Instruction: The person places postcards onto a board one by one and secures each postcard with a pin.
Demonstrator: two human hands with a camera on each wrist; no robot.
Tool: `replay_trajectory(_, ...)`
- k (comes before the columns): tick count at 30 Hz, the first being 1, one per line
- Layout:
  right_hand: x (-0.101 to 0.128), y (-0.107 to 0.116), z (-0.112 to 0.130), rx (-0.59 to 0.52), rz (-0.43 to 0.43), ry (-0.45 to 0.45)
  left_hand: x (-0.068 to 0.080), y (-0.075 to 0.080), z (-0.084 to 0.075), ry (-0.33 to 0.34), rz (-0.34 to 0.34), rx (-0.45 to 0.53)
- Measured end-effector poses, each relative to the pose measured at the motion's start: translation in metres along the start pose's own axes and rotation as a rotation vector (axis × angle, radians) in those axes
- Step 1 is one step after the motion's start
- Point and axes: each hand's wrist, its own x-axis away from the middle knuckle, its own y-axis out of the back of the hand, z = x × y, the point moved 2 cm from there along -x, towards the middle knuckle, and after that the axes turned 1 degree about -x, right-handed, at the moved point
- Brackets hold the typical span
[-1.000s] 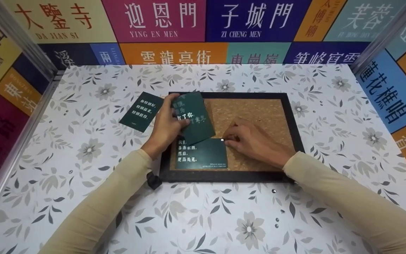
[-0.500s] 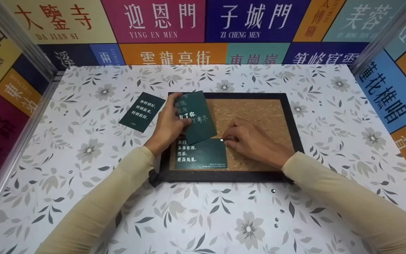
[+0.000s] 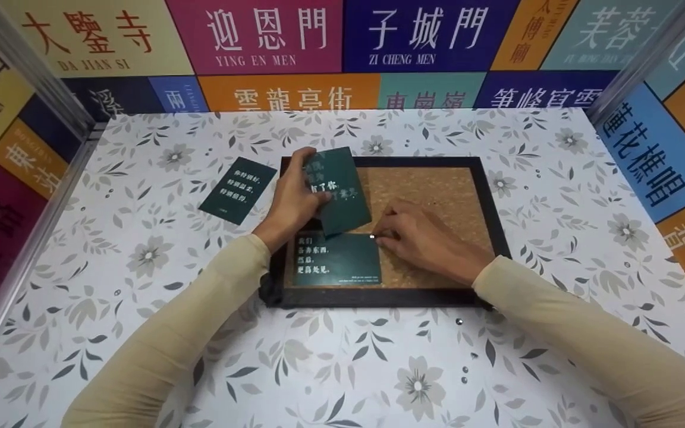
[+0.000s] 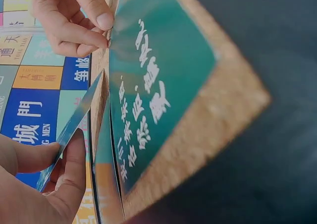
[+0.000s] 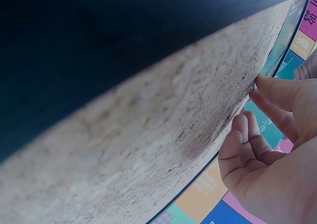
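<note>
Pin [image 3: 373, 236] sits at the top right corner of the lower card [image 3: 336, 259] on the cork board [image 3: 431, 196]; right hand [image 3: 420, 238] pinches it. Press straight down while left hand [image 3: 292, 202] grips the second card [image 3: 338, 191], tilted above.

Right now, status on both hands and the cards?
Left hand holds a raised card. Right hand pinches a pin at the corner of the card on the corkboard. Third card lies off-board, untouched.
</note>
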Motion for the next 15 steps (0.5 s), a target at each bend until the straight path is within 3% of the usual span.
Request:
replay_trajectory(7, 0.0, 0.0, 0.0, 0.014, -0.001, 0.017, -0.01, -0.012, -0.001, -0.02, 0.058, -0.047)
replay_trajectory(12, 0.001, -0.001, -0.001, -0.007, 0.006, 0.008, -0.037, -0.027, 0.023, -0.081, 0.098, -0.048)
replay_trajectory(15, 0.0, 0.0, 0.0, -0.019, 0.008, 0.005, -0.034, -0.029, 0.014, -0.102, 0.123, -0.059)
